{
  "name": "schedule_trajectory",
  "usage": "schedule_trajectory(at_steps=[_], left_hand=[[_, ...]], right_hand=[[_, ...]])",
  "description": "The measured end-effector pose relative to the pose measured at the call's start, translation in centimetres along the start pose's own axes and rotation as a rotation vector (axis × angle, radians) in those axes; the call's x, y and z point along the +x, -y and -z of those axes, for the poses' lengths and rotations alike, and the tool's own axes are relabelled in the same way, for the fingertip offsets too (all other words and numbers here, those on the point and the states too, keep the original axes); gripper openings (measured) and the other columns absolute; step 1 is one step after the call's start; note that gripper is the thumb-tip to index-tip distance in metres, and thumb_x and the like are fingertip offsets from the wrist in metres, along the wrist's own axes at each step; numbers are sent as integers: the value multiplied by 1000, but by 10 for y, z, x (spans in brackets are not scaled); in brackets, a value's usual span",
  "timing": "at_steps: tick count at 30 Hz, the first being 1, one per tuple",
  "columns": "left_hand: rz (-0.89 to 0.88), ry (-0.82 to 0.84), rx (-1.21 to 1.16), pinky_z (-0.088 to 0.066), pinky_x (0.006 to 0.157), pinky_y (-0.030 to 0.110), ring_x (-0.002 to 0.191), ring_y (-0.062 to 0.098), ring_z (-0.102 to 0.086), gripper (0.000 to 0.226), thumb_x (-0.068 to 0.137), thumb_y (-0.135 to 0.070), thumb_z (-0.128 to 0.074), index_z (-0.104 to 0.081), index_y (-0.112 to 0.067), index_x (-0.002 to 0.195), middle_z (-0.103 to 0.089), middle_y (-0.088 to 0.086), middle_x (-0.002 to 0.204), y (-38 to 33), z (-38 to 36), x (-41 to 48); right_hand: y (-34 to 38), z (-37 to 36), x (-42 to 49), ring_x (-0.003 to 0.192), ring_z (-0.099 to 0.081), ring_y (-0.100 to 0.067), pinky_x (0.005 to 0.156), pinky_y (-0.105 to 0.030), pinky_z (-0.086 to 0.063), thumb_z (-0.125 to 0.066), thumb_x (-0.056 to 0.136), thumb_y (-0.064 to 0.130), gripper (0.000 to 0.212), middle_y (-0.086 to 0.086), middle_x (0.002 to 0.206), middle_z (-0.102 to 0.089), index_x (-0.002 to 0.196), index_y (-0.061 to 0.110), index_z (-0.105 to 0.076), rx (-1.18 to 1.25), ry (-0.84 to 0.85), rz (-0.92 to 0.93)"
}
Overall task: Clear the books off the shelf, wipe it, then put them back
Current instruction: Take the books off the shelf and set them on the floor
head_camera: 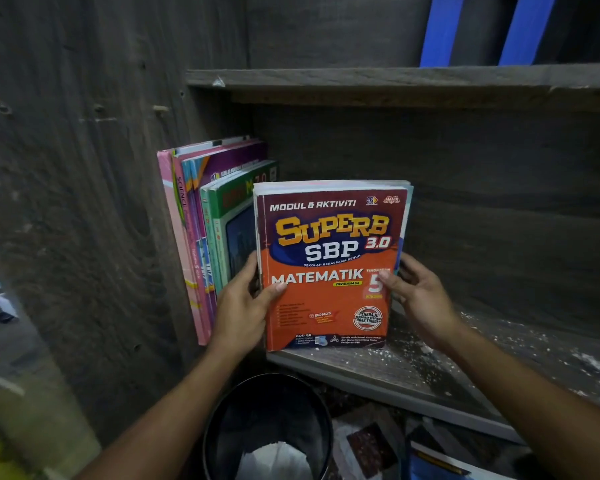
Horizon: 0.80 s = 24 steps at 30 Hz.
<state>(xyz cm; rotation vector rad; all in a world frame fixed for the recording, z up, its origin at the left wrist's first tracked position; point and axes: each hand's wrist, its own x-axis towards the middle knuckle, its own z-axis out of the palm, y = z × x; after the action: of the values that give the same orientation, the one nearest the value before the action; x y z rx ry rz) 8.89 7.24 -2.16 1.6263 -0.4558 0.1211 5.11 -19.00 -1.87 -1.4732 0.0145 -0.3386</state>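
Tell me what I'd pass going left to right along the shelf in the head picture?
In order: tall pink book → left hand → red-and-orange Matematik workbook → right hand → dusty grey wooden shelf board.

Two hands, left hand (242, 308) and right hand (421, 294); one Matematik workbook (329, 268); roughly six upright books (196, 216); one black bin (219, 424); two blue panels (442, 29) up top.

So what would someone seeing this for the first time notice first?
The orange Matematik workbook stands out first, held upright mid-view by the left hand and right hand at its side edges. Left of it a row of books stands at the end of the shelf, whose bare board on the right is littered with white flecks.
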Motion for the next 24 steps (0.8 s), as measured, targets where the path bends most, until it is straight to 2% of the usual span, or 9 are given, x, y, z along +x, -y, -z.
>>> schedule_trajectory(at_steps=[3,6,10,14,18,21,24], left_hand=[[-3,25,-21,-58,83,46,101,11,-67,53,92,-13,-59,-44,-60,113,-68,-20,101,-5,0,3],[-32,52,-56,-59,80,44,101,12,-68,54,90,-15,-61,-43,-58,117,-69,-16,103,-12,1,4],[-61,77,-98,-60,68,31,94,10,-70,55,91,-16,-59,-38,-54,125,-71,-16,96,-21,-3,0],[-76,85,-70,-57,70,21,91,7,-70,52,94,-16,-58,-42,-33,141,-69,-14,107,-22,-13,-10],[-62,93,-14,-55,77,19,88,0,-68,42,94,-20,-59,-48,-37,130,-71,-8,104,-16,-29,-29],[-42,125,-35,-47,68,5,76,-15,-63,38,95,-14,-59,-49,-39,121,-68,-18,94,-18,-42,-51],[-21,182,-36,-50,77,12,87,-3,-66,37,94,-16,-59,-53,-40,122,-71,-21,98,-14,-52,-70]], right_hand=[[6,2,-5,97,-73,-21,74,-35,-59,-59,92,8,31,0,111,-73,118,26,-62,12,-26,4],[12,5,-13,94,-73,-22,72,-36,-60,-62,90,11,28,0,110,-73,115,24,-63,15,-62,15],[22,6,-36,89,-74,-27,71,-38,-61,-64,87,16,27,-6,106,-75,114,21,-65,45,-88,35],[23,7,-64,84,-73,-31,71,-43,-62,-60,93,12,30,-11,104,-75,122,20,-64,101,-115,32],[12,18,-100,88,-73,-32,69,-40,-59,-57,96,13,39,-11,110,-74,133,27,-58,105,-149,-1],[8,26,-129,90,-73,-33,68,-38,-59,-56,98,14,38,-13,111,-73,134,27,-57,95,-182,-37],[7,34,-156,83,-73,-31,64,-38,-59,-56,99,14,35,-15,106,-74,131,27,-59,88,-249,-83]])
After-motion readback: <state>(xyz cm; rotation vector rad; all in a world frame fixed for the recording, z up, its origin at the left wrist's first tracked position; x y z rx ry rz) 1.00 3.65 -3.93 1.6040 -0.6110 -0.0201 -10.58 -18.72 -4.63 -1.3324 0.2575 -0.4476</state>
